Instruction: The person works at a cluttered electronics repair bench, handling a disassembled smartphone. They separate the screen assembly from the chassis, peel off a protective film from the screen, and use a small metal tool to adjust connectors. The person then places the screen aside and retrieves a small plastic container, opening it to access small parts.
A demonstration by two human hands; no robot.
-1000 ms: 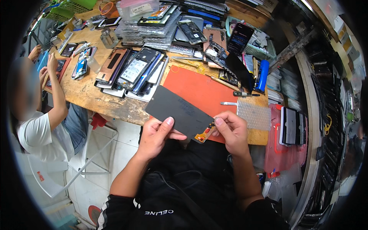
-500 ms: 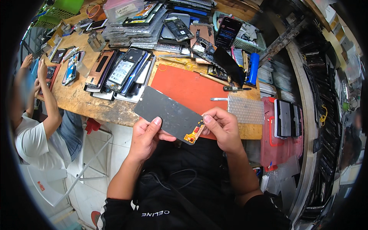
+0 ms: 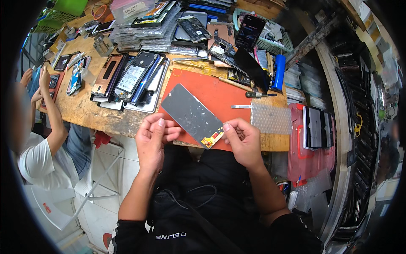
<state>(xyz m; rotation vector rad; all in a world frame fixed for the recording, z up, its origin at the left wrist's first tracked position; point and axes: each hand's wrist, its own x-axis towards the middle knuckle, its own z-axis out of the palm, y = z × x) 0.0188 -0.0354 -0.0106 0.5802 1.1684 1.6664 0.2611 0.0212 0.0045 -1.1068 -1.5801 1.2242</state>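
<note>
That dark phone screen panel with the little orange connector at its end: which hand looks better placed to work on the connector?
Probably the right hand: its fingertips sit beside the orange connector of the screen panel, while the left hand grips the panel's long edge farther up.

Left hand [image 3: 153, 136] and right hand [image 3: 241, 139] hold a dark phone screen panel [image 3: 191, 114] by its edges above the red mat [image 3: 220, 95] on the wooden counter [image 3: 91, 112]; bubble wrap [image 3: 270, 118] lies beside.
</note>
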